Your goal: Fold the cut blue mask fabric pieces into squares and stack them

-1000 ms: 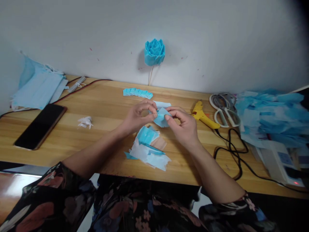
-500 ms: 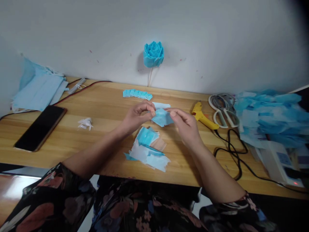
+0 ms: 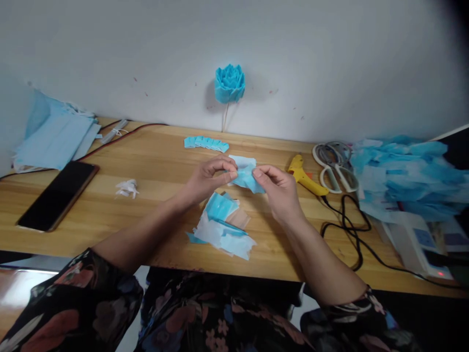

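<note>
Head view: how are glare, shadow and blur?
Head view: white glare at lower left, below the table; soft shadows beside the flower on the wall; the blue scraps at far right look smeared. Head view, middle: the blue sheet between the left hand and the right hand is slightly soft, its folds hard to read.

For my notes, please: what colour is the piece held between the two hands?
The held piece is light blue, seen in the head view.
</note>
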Tool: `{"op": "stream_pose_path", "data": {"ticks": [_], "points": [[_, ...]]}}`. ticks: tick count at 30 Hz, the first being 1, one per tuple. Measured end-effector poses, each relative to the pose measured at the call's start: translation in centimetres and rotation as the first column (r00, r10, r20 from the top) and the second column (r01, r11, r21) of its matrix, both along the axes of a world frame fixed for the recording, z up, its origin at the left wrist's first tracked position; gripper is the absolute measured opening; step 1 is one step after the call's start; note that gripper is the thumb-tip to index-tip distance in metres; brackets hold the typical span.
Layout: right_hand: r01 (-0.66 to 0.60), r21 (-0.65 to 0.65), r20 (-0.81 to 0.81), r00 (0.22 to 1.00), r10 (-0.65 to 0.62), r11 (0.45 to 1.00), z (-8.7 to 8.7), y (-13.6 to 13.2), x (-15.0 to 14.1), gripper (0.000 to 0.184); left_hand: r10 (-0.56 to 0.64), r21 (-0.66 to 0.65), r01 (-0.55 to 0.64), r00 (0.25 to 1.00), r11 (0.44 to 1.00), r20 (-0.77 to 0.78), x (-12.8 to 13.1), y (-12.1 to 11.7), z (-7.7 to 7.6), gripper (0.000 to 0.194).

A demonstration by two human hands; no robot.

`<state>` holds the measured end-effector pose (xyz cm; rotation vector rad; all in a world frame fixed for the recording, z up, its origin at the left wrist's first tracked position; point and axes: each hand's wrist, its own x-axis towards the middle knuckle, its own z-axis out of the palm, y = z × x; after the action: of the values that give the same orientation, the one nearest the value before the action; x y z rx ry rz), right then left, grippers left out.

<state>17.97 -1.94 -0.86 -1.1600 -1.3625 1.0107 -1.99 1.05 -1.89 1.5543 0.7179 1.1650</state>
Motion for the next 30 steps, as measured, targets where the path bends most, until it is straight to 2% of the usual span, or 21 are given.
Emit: {"op": "stream_pose_path", "data": {"ticks": [3, 6, 8, 10, 13, 16, 18, 23, 28, 30], "points": [[0.056, -0.021, -0.071, 0.996, -0.057, 0.998, 0.4, 0.2, 0.1, 0.035, 0.014, -0.113, -0.004, 0.996, 0.994, 0.086, -0.2, 0.2, -0.1, 0.023], [0.107, -0.036, -0.133, 0.985, -0.110, 0.994, 0.7, 0.4, 0.3, 0.037, 0.114, -0.178, -0.089, 0.984, 0.980, 0.139, -0.4, 0.3, 0.2, 0.035], [0.100, -0.062, -0.159, 0.981, -0.109, 0.993, 0.8, 0.5, 0.3, 0.036, 0.153, -0.176, -0.140, 0.986, 0.974, 0.065, -0.5, 0.0, 0.8, 0.031], [0.084, -0.081, -0.177, 0.979, -0.097, 0.993, 0.8, 0.4, 0.4, 0.035, 0.125, -0.167, -0.138, 0.989, 0.976, -0.081, -0.4, -0.4, 1.4, 0.039], [0.061, -0.098, -0.197, 0.977, -0.079, 0.993, 0.8, 0.2, 0.3, 0.033, -0.012, -0.180, -0.036, 0.965, 0.983, -0.261, -0.1, -1.0, 2.0, 0.041], [-0.001, -0.132, -0.217, 0.976, -0.028, 0.991, 0.8, 0.0, 0.1, 0.032, -0.099, -0.164, 0.046, 0.937, 0.985, -0.336, 0.3, -1.2, 1.8, 0.040], [-0.046, -0.150, -0.224, 0.974, 0.012, 0.988, 0.8, -0.2, -0.1, 0.031, -0.116, -0.168, 0.064, 0.940, 0.984, -0.321, 0.4, -1.2, 1.5, 0.039], [-0.088, -0.155, -0.238, 0.970, 0.049, 0.984, 0.5, -0.1, -0.2, 0.029, -0.141, -0.252, 0.102, 0.979, 0.962, -0.144, 0.4, -1.1, 1.1, 0.033], [-0.008, -0.197, -0.252, 0.967, -0.042, 0.980, 0.0, 0.8, 0.3, 0.026, -0.088, -0.304, 0.059, 0.993, 0.951, -0.083, 0.2, -1.0, 1.2, 0.031], [0.072, -0.145, -0.211, 0.972, -0.102, 0.987, 0.1, 0.9, 0.6, 0.023, -0.054, -0.334, 0.032, 0.997, 0.942, -0.056, 0.2, -0.8, 1.1, 0.033]]}}
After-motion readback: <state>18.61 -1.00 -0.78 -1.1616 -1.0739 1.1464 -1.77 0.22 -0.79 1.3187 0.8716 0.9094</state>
